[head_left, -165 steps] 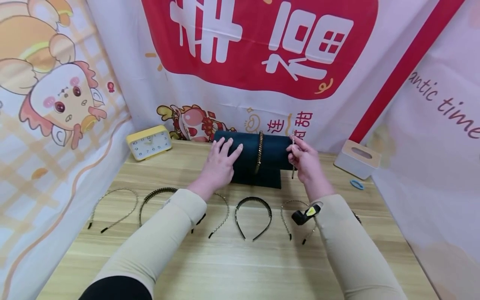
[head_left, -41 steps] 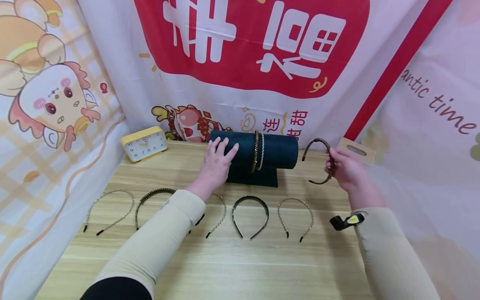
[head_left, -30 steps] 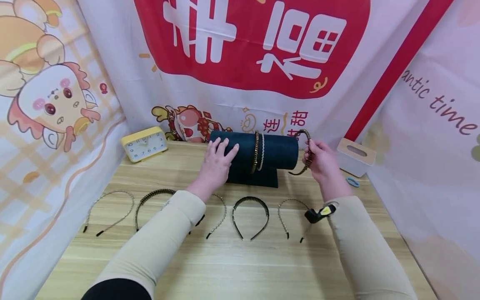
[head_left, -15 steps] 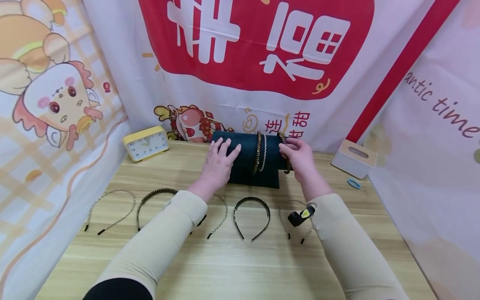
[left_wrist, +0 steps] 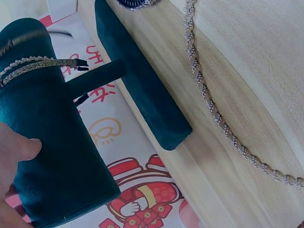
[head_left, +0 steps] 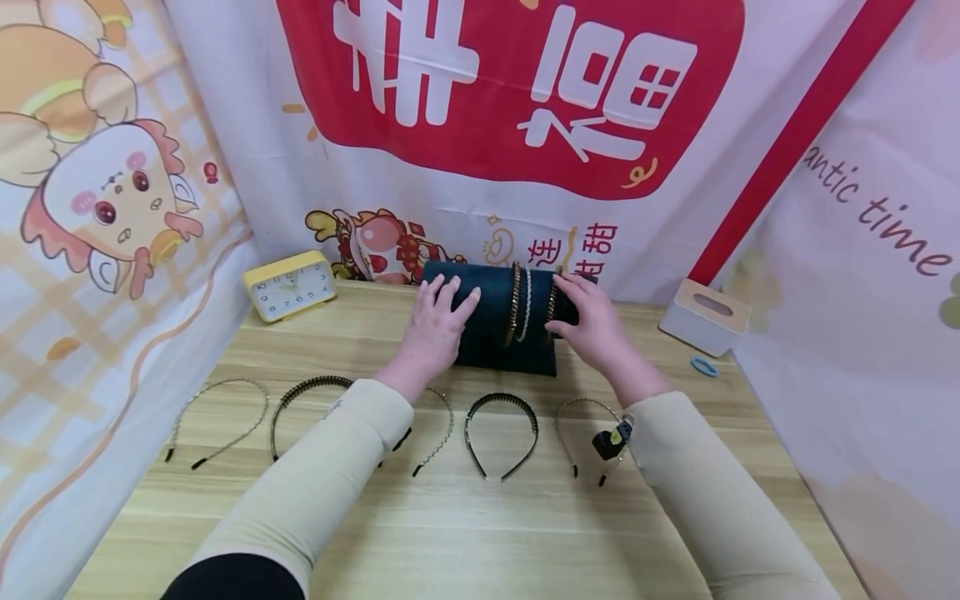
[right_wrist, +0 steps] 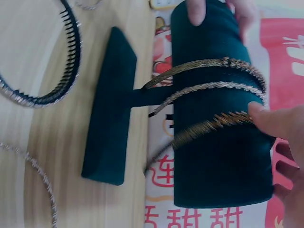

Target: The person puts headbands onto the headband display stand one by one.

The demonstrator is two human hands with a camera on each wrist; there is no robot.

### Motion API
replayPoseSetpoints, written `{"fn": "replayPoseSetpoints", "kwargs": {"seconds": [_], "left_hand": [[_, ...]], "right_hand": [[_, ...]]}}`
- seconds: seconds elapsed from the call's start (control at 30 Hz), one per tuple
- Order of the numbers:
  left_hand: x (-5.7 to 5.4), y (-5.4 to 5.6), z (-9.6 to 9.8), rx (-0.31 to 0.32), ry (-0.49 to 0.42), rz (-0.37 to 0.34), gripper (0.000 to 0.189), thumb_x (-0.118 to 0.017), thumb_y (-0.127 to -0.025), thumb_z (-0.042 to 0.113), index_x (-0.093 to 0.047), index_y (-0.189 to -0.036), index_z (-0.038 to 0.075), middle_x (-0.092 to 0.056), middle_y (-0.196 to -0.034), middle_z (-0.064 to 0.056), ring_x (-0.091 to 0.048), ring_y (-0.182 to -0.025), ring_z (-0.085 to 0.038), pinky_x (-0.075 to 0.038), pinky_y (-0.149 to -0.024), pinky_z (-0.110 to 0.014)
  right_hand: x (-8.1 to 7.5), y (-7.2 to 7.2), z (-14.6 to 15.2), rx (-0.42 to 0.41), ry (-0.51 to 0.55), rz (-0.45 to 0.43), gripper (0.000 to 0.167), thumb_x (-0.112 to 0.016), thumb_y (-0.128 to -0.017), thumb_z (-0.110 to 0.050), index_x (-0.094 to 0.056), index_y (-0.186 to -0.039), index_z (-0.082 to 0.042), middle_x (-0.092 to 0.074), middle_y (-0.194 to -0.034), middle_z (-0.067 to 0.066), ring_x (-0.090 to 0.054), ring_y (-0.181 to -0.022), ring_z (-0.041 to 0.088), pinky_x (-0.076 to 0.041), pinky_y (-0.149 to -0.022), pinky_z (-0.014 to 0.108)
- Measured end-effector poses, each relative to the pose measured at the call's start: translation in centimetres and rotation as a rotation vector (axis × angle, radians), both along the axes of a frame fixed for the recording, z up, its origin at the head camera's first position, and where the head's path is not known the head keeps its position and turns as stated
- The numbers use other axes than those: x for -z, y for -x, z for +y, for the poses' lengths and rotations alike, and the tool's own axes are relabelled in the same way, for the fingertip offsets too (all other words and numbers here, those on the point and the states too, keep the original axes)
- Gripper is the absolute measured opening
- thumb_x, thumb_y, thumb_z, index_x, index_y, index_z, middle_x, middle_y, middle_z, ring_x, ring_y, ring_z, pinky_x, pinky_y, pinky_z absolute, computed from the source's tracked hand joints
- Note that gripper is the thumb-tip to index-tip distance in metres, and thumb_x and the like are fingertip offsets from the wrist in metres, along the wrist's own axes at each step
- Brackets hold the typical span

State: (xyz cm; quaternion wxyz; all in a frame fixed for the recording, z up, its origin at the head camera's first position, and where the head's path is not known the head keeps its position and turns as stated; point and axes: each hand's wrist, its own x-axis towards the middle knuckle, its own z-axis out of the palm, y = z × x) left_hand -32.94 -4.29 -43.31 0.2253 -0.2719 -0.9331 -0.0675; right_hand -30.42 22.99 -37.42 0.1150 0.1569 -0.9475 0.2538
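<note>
A dark green velvet T-bar display stand stands at the back of the table. My left hand rests on the left end of its roll, fingers spread. Around the roll sit a gold-brown headband and a thin pale beaded one, side by side. To their right is another brown headband, also over the roll. My right hand touches this one with thumb and fingertips set apart, thumb at the front. In the right wrist view its other fingers are partly hidden behind the roll.
A row of headbands lies on the table: a black toothed one, a beaded one near my right wrist, others by my left sleeve. A yellow clock stands back left, a tissue box and blue ring back right.
The right hand has brought the brown headband in from the right, over the roll's end, and slid it leftward. Its pinch has loosened into spread fingertips. The left hand has stayed put.
</note>
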Motion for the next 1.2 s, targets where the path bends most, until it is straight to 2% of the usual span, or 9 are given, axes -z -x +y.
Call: {"fn": "replayPoseSetpoints", "kwargs": {"seconds": [0.1,0.3,0.47,0.6,0.8,1.0,1.2], "left_hand": [[0.0,0.0,-0.1,-0.001,0.001,-0.006,0.059,-0.064,-0.096,0.016,-0.04,-0.15,0.02,-0.03,-0.151,-0.022,-0.024,-0.139,-0.045,-0.009,-0.116,-0.056],[0.2,0.1,-0.1,0.009,-0.018,0.002,0.06,-0.067,-0.095,0.015,-0.042,-0.149,0.02,-0.031,-0.15,-0.022,-0.026,-0.139,-0.045,-0.011,-0.116,-0.056],[0.3,0.1,0.0,0.022,-0.022,0.025,0.06,-0.067,-0.094,0.015,-0.043,-0.148,0.02,-0.033,-0.149,-0.022,-0.028,-0.137,-0.046,-0.014,-0.115,-0.057],[0.3,0.1,0.0,0.022,-0.019,0.023,0.06,-0.067,-0.094,0.015,-0.042,-0.149,0.02,-0.033,-0.149,-0.022,-0.027,-0.138,-0.046,-0.013,-0.115,-0.057],[0.1,0.0,-0.1,0.008,-0.022,0.024,0.06,-0.068,-0.093,0.014,-0.044,-0.148,0.02,-0.034,-0.148,-0.022,-0.028,-0.138,-0.046,-0.014,-0.115,-0.057],[0.1,0.0,-0.1,0.013,-0.029,0.047,0.06,-0.07,-0.092,0.013,-0.046,-0.146,0.019,-0.036,-0.147,-0.023,-0.03,-0.136,-0.046,-0.017,-0.114,-0.057],[-0.1,-0.1,-0.1,0.004,-0.019,0.033,0.059,-0.069,-0.093,0.014,-0.045,-0.147,0.019,-0.035,-0.148,-0.023,-0.028,-0.137,-0.046,-0.016,-0.115,-0.057]], "right_hand": [[0.4,0.3,0.1,-0.03,-0.058,0.047,0.073,-0.079,-0.086,-0.019,-0.044,-0.149,-0.006,-0.041,-0.152,0.013,-0.032,-0.141,0.032,-0.024,-0.115,0.046],[0.7,0.8,-0.4,-0.04,-0.099,0.148,0.065,-0.079,-0.086,-0.017,-0.051,-0.144,-0.006,-0.052,-0.143,0.012,-0.043,-0.132,0.032,-0.029,-0.112,0.046],[0.3,0.8,-1.0,-0.017,-0.14,0.097,0.07,-0.079,-0.086,-0.024,-0.048,-0.146,-0.007,-0.05,-0.144,0.011,-0.044,-0.128,0.033,-0.03,-0.108,0.05],[-0.3,0.5,-1.2,-0.047,-0.186,0.062,0.08,-0.083,-0.082,-0.024,-0.043,-0.149,-0.007,-0.047,-0.147,0.012,-0.042,-0.127,0.034,-0.031,-0.108,0.051],[-0.8,0.5,-1.3,-0.098,-0.238,0.087,0.081,-0.084,-0.081,-0.015,-0.043,-0.15,-0.008,-0.049,-0.142,0.014,-0.044,-0.121,0.034,-0.032,-0.107,0.051],[-0.1,0.9,-1.4,-0.065,-0.238,0.128,0.082,-0.084,-0.08,-0.027,-0.045,-0.149,-0.008,-0.052,-0.137,0.012,-0.046,-0.119,0.033,-0.035,-0.105,0.049],[0.3,1.1,-1.8,-0.048,-0.237,0.14,0.083,-0.084,-0.08,-0.032,-0.045,-0.149,-0.008,-0.052,-0.137,0.013,-0.045,-0.12,0.034,-0.036,-0.103,0.051]]}}
